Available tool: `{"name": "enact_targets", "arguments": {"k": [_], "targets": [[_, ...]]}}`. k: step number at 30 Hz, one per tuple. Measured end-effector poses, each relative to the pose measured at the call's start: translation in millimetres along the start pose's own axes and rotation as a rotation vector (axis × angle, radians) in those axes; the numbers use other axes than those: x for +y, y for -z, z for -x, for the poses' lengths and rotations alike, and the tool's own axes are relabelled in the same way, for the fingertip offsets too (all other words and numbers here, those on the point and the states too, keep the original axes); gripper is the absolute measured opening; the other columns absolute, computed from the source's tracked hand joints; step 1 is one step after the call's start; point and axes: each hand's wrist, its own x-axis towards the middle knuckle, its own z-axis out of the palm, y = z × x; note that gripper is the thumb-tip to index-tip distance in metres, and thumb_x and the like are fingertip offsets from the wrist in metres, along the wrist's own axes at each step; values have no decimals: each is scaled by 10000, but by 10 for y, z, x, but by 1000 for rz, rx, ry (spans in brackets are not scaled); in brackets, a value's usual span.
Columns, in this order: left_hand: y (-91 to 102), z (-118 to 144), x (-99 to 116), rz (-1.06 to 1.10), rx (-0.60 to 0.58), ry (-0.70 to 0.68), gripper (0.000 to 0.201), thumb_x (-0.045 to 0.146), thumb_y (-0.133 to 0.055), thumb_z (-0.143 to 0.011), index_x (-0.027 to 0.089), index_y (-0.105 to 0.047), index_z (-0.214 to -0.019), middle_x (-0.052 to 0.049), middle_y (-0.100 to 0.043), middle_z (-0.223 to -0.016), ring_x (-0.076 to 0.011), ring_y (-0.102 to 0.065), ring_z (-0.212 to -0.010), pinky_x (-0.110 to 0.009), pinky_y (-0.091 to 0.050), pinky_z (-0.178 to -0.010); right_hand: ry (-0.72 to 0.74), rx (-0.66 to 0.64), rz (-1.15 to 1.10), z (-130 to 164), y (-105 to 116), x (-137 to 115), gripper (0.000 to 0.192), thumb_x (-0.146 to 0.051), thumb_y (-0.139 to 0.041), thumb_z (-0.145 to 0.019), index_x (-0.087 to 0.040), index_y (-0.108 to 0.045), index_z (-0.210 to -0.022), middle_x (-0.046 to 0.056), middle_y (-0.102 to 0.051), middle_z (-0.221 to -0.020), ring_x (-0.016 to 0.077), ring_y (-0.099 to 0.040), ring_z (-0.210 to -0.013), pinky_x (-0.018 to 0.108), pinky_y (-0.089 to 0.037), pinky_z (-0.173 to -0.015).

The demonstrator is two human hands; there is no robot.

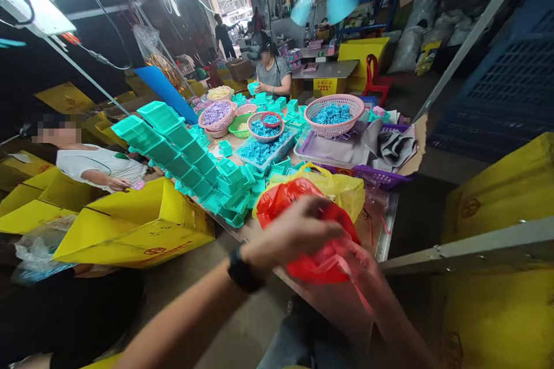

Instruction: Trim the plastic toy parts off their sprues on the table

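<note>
My left hand (294,233), a black watch on its wrist, grips the top of a red plastic bag (283,199) at the near edge of the table (385,242). My right hand (361,268) is under and partly inside the bag's red film, holding its lower right side. A yellow plastic bag (341,187) lies just behind the red one. Whatever the red bag holds is hidden.
Stacks of teal plastic boxes (186,155) run along the table's left. Pink baskets (334,115) and a tray of blue parts (264,150) sit farther back. Yellow cartons (134,225) stand left and right. One person sits at left (93,164), another at the table's far end (272,72).
</note>
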Motion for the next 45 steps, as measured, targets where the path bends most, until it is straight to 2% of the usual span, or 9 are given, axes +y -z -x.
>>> {"name": "enact_targets", "arguments": {"k": [3,7,16,25,29,34,37,40,45], "targets": [[424,135,410,65,70,69,234,156,-711,-633,174,-610,-843,23,-589,-679,-98,-557,-553,-219,-477,-542,-103,-44,-90,13,39,-118,498,-645,-813,-688,-211,-731,-919,37,-738,-802,222,-695,-815,307,-554,-735],[610,299,600,81,82,61,197,128,-719,-612,169,-610,-771,15,-611,-647,-98,-579,-516,-219,-507,-523,-207,15,-140,11,116,-234,636,-637,-885,-566,-189,-726,-990,52,-755,-792,220,-705,-817,303,-553,-749],[531,209,500,181,58,85,175,117,-724,-643,165,-601,-757,1,-657,-688,-98,-627,-549,-209,-536,-562,-243,-24,-255,94,11,-110,531,-600,-868,-602,-193,-738,-917,97,-785,-897,283,-744,-866,346,-592,-720],[899,144,314,-101,119,5,252,261,-792,-655,133,-679,-841,24,-600,-622,-67,-519,-468,-179,-397,-444,-280,71,-327,47,-40,69,623,-626,-886,-549,-209,-700,-974,64,-775,-799,241,-730,-855,286,-565,-694],[897,246,241,-130,195,-57,429,293,-821,-693,164,-676,-1075,9,-653,-776,-79,-548,-566,-179,-410,-483,-274,62,-288,91,71,19,693,-619,-879,-582,-199,-699,-1104,78,-786,-855,263,-732,-912,292,-559,-695],[709,271,372,-508,89,-345,426,334,-791,-789,218,-689,-1185,-71,-687,-1078,-212,-624,-951,-290,-532,-821,-187,-56,-239,-10,20,-397,630,-609,-819,-685,-191,-708,-1144,102,-785,-921,273,-742,-835,335,-576,-689],[641,194,476,-819,12,-521,751,354,-935,-599,249,-663,-1291,-123,-591,-1330,-330,-557,-1183,-425,-489,-1014,-104,-114,-152,-162,-112,-812,512,-552,-835,-664,-191,-734,-1014,73,-766,-809,234,-714,-692,304,-550,-607],[614,145,562,-924,-49,-635,1011,334,-988,-470,253,-590,-1395,-152,-479,-1470,-416,-465,-1313,-465,-474,-1038,39,-101,-90,-282,-250,-1190,406,-505,-774,-747,-218,-724,-1030,48,-757,-808,223,-724,-760,268,-535,-606],[650,191,786,-889,67,-606,991,210,-949,-507,217,-548,-1414,-164,-481,-1444,-448,-477,-1287,-392,-498,-948,197,-113,32,-411,-412,-1496,351,-494,-692,-847,-248,-707,-1098,50,-764,-871,249,-715,-967,284,-560,-691]]}}
